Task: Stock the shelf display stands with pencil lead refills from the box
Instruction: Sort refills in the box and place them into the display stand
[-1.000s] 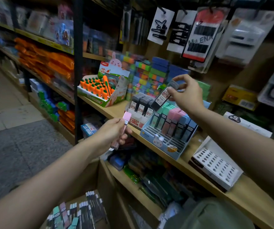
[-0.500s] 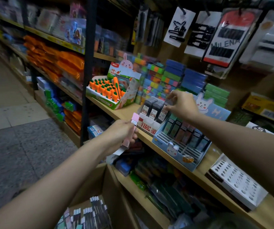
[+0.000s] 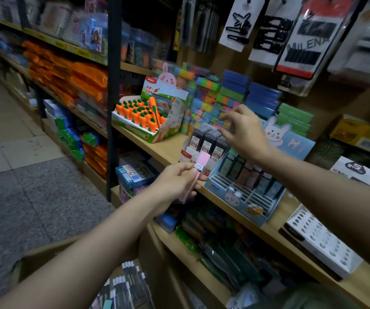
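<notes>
Hovering just above the white stand of dark refills (image 3: pixel 204 150) at the centre of the frame, the right hand (image 3: pixel 243 132) shows loosely spread, relaxed fingers and holds nothing; a second ago it pinched a dark refill case in the air, half a second ago it was pressed down at that stand's right column, and now the case sits among the three dark columns, so one more piece looks stocked and the hand appears free for the next one. The left hand (image 3: pixel 177 182), just below and left of that stand, grips a pink refill case (image 3: pixel 198 170) between curled fingers and thumb, as it did a second ago; the case is a slim, flat pastel stick with a small white printed label near its top, standing nearly upright in front of the wooden shelf (image 3: pixel 168 150) edge. Judging by colour, it belongs in the blue bunny display stand (image 3: pixel 244 195) to the right of centre, where pastel cases fill the back rows and the front slots stand bare, so the pink case is likely next to go in. At the bottom of the frame the cardboard box (image 3: pixel 45 255) shows only part of its rim behind the left forearm, with more refills (image 3: pixel 130 284) packed upright inside, grey and teal tops visible but blurred. Only this one head view is given
</notes>
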